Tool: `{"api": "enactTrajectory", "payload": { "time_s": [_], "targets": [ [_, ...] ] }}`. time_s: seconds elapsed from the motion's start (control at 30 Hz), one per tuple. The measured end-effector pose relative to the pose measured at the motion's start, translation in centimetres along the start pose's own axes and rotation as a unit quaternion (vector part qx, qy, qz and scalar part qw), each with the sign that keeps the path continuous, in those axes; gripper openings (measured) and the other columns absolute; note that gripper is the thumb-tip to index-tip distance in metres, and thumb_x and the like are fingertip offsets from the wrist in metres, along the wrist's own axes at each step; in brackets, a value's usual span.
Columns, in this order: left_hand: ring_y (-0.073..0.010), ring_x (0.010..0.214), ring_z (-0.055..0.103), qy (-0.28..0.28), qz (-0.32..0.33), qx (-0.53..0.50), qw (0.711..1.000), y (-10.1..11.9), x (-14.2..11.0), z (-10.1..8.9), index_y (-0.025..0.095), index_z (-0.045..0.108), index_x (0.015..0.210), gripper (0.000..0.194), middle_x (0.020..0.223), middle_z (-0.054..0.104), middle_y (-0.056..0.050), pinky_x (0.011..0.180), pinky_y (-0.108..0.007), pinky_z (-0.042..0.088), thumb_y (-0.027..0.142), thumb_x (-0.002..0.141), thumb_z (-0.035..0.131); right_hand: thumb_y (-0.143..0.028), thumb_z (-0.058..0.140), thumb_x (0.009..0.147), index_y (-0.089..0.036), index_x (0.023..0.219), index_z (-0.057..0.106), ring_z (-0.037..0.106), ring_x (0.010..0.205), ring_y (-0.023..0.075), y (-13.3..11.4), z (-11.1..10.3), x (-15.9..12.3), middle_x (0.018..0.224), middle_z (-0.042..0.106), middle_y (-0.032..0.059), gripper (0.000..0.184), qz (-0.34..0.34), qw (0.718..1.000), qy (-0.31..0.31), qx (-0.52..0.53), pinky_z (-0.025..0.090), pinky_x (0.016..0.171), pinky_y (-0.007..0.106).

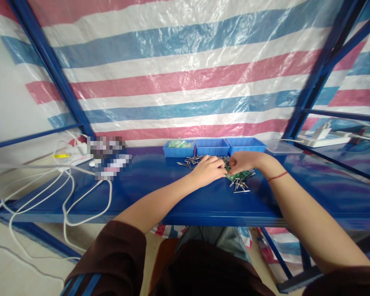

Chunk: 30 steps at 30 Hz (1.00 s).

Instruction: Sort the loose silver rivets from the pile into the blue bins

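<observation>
Two hands: one bare left hand [208, 169] and one bare right hand [243, 161]. Three blue rectangular plastic bins [212, 153]. One glossy blue tabletop [151, 187]. One thin red wrist cord [277, 176]. Two white rectangular power strips [329, 139], one on each side. Many slim silver metal rods [241, 190], overlapping too much to count. Shiny green pieces [234, 177], partly hidden, their number unclear.

Shiny red/wht/blue sheet [179, 61] behind blue mtl frame [46, 61], wht wall [9, 90] at L.
</observation>
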<state>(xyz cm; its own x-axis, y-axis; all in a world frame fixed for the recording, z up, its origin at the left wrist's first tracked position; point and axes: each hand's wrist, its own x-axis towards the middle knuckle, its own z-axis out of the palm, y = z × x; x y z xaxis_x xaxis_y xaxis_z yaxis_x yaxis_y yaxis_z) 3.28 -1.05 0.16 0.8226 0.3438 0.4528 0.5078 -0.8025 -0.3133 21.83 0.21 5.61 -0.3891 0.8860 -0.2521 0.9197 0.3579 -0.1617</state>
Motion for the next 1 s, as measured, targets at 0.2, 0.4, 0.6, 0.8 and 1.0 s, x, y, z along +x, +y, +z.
{"api": "enactTrajectory", "payload": {
  "time_s": [0.2,0.4,0.6,0.8,1.0],
  "targets": [
    [-0.0149,0.088,0.051,0.025,0.058,0.062,0.996,0.25,0.20,-0.21,0.023,0.065,0.092,0.026,0.093,0.062,-0.004,0.077,-0.032,0.030,0.022,0.094,0.038,-0.029,0.061,0.059,-0.016,0.061,0.058,0.048,0.056,0.0136,-0.30,-0.18,-0.15,0.058,0.055,0.0004,0.013,-0.014,1.000,-0.004,0.021,0.032,0.050,0.025],
    [-0.0137,0.084,0.052,0.047,0.110,0.062,0.991,-0.02,0.37,-0.54,0.027,0.064,0.098,0.029,0.090,0.063,-0.003,0.075,-0.032,0.029,0.019,0.095,0.035,-0.026,0.057,0.061,-0.016,0.066,0.057,0.052,0.062,0.0156,-0.38,-0.41,-0.37,0.064,0.059,0.0017,0.011,-0.018,0.999,-0.009,0.043,0.035,0.053,0.026],
    [-0.0135,0.082,0.052,0.046,0.140,0.050,0.988,-0.04,0.89,-0.09,0.024,0.064,0.093,0.029,0.086,0.063,-0.004,0.072,-0.031,0.030,0.016,0.094,0.036,-0.029,0.054,0.066,-0.017,0.068,0.059,0.054,0.064,0.0172,0.04,-0.36,0.05,0.069,0.063,0.0037,0.014,-0.025,0.999,0.011,0.029,0.038,0.058,0.028],
    [-0.0143,0.083,0.053,0.047,0.108,0.059,0.991,0.08,0.90,0.34,0.019,0.063,0.085,0.030,0.086,0.063,-0.005,0.073,-0.031,0.031,0.017,0.094,0.035,-0.031,0.050,0.071,-0.016,0.070,0.058,0.053,0.065,0.0159,-0.09,-0.42,-0.13,0.072,0.064,0.0057,0.017,-0.021,0.999,0.021,0.026,0.038,0.058,0.027],
    [-0.0154,0.088,0.058,0.064,-0.004,-0.034,0.997,-0.20,0.78,-0.13,0.018,0.062,0.094,0.025,0.096,0.064,-0.005,0.075,-0.030,0.038,0.024,0.093,0.037,-0.027,0.049,0.069,-0.017,0.071,0.061,0.057,0.069,0.0195,0.04,-0.74,-0.24,0.074,0.065,0.0052,0.015,-0.044,0.997,0.051,0.048,0.041,0.060,0.027]
  ]
}}
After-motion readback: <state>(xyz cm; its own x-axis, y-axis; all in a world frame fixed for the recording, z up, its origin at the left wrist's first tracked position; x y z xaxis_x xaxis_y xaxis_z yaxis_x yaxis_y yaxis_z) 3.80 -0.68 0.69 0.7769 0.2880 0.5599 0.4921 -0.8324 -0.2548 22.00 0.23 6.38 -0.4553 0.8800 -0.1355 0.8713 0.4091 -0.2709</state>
